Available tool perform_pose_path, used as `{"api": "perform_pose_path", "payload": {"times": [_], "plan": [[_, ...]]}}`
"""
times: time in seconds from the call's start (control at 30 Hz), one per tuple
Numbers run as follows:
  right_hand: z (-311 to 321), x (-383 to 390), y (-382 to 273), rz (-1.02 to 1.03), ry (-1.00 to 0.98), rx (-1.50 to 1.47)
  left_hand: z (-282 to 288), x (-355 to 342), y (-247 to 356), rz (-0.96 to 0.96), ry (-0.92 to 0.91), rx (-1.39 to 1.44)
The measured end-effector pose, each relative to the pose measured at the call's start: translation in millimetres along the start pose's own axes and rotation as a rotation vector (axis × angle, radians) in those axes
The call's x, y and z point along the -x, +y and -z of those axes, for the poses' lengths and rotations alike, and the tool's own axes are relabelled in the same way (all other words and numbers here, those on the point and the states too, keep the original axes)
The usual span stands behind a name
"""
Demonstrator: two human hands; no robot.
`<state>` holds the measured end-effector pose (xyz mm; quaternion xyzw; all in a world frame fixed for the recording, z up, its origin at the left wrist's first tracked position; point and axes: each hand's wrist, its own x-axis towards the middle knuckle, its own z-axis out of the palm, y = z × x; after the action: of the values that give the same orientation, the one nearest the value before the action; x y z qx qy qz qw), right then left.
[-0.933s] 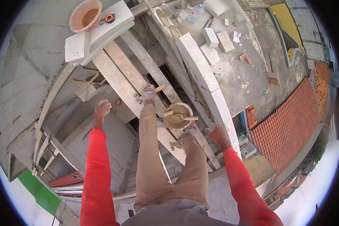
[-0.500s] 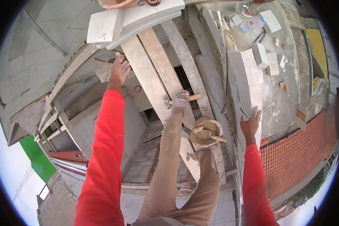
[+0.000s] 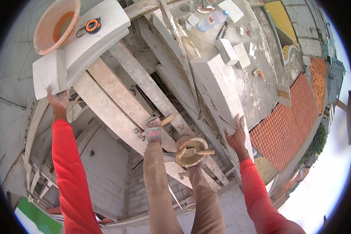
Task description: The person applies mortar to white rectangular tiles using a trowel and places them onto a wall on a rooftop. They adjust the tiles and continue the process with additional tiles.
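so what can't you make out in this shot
All head view:
Left hand: fingers too small to tell whether they grip the white block
Right hand: palm hidden by its own back
Hammer: middle hidden by the sandalled foot
Co-worker's foot: leg above cut off by the top edge

An open-air building site is showing here, up at roof height. Long planks (image 3: 105, 105) are spanning an open drop between bare, unplastered walls (image 3: 222, 84), carrying a mortar-crusted bucket (image 3: 183, 141) and a wooden-handled hammer (image 3: 166, 119). At far left, a tape measure (image 3: 93, 26) is lying on a pale slab (image 3: 111, 15), near a pale block (image 3: 48, 76); at right, an orange tiled roof (image 3: 282, 121) is sloping away.
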<state>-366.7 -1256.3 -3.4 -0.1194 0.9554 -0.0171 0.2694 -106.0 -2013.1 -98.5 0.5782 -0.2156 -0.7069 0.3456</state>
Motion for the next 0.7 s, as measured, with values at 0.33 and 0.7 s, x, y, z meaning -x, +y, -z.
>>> {"api": "perform_pose_path", "payload": {"times": [0.33,0.7], "plan": [[8.8,-3.1,6.8,-0.058,-0.086,-0.048,-9.3,28.2,34.3,-0.098,0.068,-0.067],[27.4,15.9,6.0,-0.06,-0.085,-0.068,-16.8,296.0,-7.0,0.271,0.304,-0.278]]}}
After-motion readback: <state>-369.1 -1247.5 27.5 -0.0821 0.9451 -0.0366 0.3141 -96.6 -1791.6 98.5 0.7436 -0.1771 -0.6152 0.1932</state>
